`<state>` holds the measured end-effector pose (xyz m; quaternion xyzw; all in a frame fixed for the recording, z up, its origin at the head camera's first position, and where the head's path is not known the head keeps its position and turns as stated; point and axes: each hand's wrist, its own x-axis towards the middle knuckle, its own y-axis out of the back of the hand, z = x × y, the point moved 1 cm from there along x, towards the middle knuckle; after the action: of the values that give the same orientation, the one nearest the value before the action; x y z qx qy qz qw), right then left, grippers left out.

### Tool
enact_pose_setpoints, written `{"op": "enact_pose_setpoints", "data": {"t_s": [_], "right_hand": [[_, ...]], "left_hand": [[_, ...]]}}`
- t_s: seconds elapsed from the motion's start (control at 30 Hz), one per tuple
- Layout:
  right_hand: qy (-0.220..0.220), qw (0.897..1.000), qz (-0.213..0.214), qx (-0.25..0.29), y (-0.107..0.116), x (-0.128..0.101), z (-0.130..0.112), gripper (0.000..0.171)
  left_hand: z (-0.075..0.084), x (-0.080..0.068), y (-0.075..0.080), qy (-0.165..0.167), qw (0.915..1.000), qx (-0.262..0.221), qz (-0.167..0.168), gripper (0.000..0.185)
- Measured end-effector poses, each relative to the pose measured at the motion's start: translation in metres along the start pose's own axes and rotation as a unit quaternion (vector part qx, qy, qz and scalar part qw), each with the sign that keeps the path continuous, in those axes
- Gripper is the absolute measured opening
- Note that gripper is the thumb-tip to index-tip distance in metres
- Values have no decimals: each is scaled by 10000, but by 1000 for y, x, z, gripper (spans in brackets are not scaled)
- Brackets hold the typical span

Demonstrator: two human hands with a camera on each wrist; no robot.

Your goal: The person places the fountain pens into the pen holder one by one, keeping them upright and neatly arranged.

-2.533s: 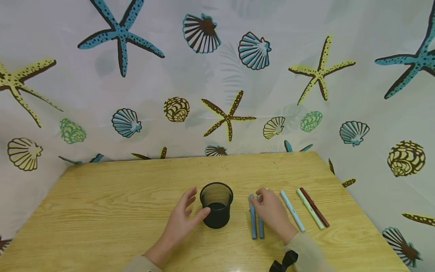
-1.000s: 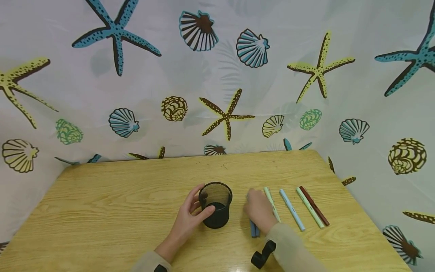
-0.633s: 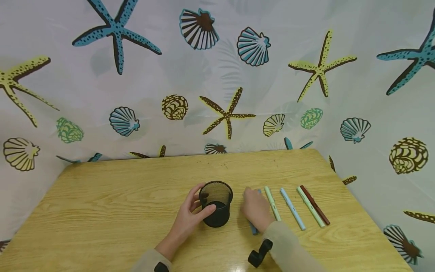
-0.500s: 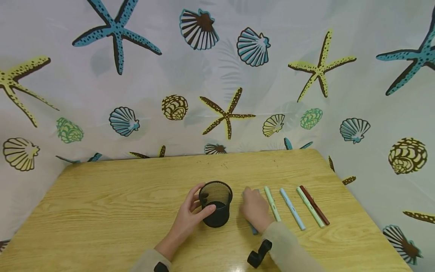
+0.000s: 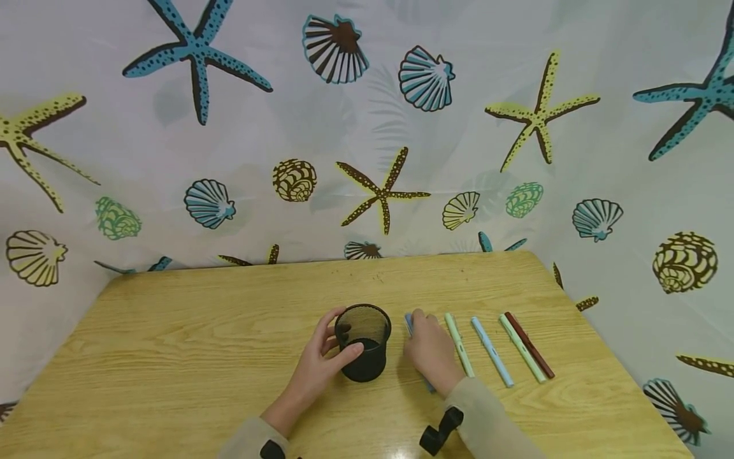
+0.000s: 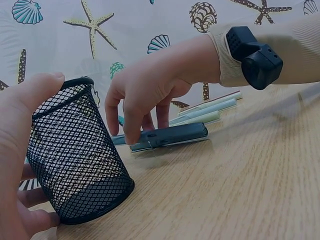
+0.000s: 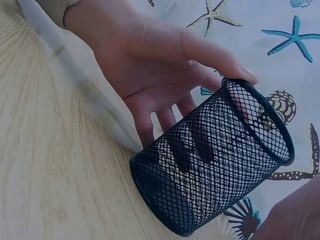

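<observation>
A black mesh pen holder (image 5: 367,370) stands upright on the table. My left hand (image 5: 321,360) holds its left side, the thumb at the front near the rim and the fingers around the back. To the right of the holder, my right hand (image 5: 430,347) reaches down over blue pens (image 6: 175,135), with its thumb and fingers curled about them. In the head view one blue end shows beyond the fingers and another below the palm. The hand covers most of the pens, so how many it pinches is hidden.
Right of the right hand lie a light green pen (image 5: 459,344), a light blue pen (image 5: 492,350), another light green pen (image 5: 522,347) and a dark red pen (image 5: 530,344). The wooden table (image 5: 201,331) meets a shell-patterned cloth (image 5: 258,127) behind and at the sides.
My left hand has closed on the holder. The right hand has come down over the blue pens, which first lay apart, drawn together, and has shifted slightly left with their far ends.
</observation>
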<state>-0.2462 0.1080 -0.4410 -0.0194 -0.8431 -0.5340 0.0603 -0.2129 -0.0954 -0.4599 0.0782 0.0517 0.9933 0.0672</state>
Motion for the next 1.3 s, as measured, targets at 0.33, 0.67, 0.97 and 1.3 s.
{"op": "enact_pose_setpoints", "data": {"t_s": [0.33, 0.67, 0.97, 1.3], "right_hand": [[274, 9971, 584, 410, 5, -1, -1, 33], [579, 9891, 1148, 712, 9, -2, -3, 35], [961, 9753, 1658, 1102, 16, -5, -7, 34], [1258, 9615, 1961, 1459, 25, -8, -13, 34]], "left_hand": [[17, -6, -1, 43, 9999, -131, -92, 64], [22, -9, -1, 44, 9999, -108, -119, 64], [22, -8, -1, 8, 9998, -105, -144, 64], [-1, 0, 0, 8, 9998, -161, -71, 64]]}}
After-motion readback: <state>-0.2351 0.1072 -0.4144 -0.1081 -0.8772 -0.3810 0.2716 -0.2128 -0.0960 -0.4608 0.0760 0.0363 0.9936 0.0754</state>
